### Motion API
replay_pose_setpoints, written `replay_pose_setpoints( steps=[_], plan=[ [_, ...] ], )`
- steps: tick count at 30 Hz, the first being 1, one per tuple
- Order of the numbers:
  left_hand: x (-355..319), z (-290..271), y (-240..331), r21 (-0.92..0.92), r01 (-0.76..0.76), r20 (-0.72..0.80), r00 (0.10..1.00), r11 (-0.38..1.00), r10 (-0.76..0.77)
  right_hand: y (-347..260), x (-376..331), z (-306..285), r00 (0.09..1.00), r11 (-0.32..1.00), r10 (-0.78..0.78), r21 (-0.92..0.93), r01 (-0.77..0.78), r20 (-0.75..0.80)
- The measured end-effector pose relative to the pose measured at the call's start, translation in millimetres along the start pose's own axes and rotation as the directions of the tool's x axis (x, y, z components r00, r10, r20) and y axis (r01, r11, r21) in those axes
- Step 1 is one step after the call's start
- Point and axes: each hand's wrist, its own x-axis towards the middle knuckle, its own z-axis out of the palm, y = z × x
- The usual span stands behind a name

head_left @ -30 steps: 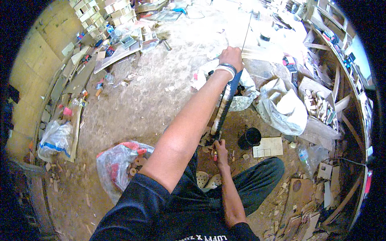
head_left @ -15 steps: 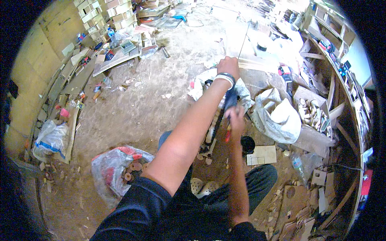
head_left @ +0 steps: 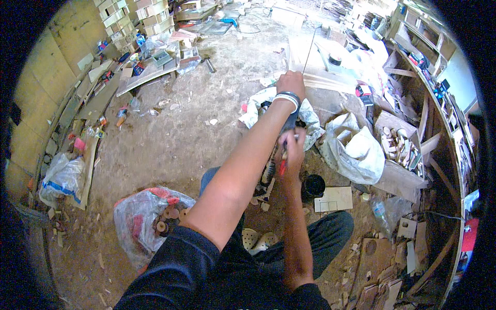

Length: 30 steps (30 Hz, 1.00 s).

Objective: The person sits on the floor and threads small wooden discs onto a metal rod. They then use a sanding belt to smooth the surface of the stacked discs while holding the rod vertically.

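Note:
My left arm reaches far out, and my left hand [head_left: 291, 82] is closed in a fist. A thin straight rod [head_left: 310, 50] rises from beside its knuckles; whether the fist grips it I cannot tell. Below the fist hangs a dark blue strip [head_left: 292, 122], which runs down toward my right hand [head_left: 293, 146]. The right fingers are bent round something with a red part [head_left: 282, 166] showing below them; its kind is blurred. Under the hands lies a dark ridged piece [head_left: 268, 173], partly hidden by my left forearm.
A white sack [head_left: 258, 111] lies behind my hands, another open white sack [head_left: 372, 165] to the right. A black round container [head_left: 314, 186] and a pale board [head_left: 334, 199] sit near my right knee. A clear bag [head_left: 129, 217] of wooden discs stands at left; a crate [head_left: 385, 121] holds wood pieces.
My right hand has shifted slightly left and up, the red part with it. My left fist stays nearly in place, and the whole view has moved a little.

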Motion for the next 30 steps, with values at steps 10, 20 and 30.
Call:
replay_pose_setpoints(
  steps=[10,20,30],
  plan=[
    [-1.2,-7.9,-3.2,0.001,0.052,0.03,0.998,0.999,-0.052,24.6,-161.7,32.0,0.678,0.774,0.622,-0.177,-0.608,0.392],
    [0.1,-3.6,-9.5,-0.031,0.067,-0.027,0.997,0.997,-0.068,-8.1,-5.1,-2.0,0.962,0.942,0.266,0.194,-0.273,0.063],
    [-2.2,-7.6,-15.1,-0.002,0.04,-0.031,0.999,0.999,-0.04,25.9,-92.0,3.8,0.781,0.825,0.554,-0.071,-0.56,0.288]
  ],
)
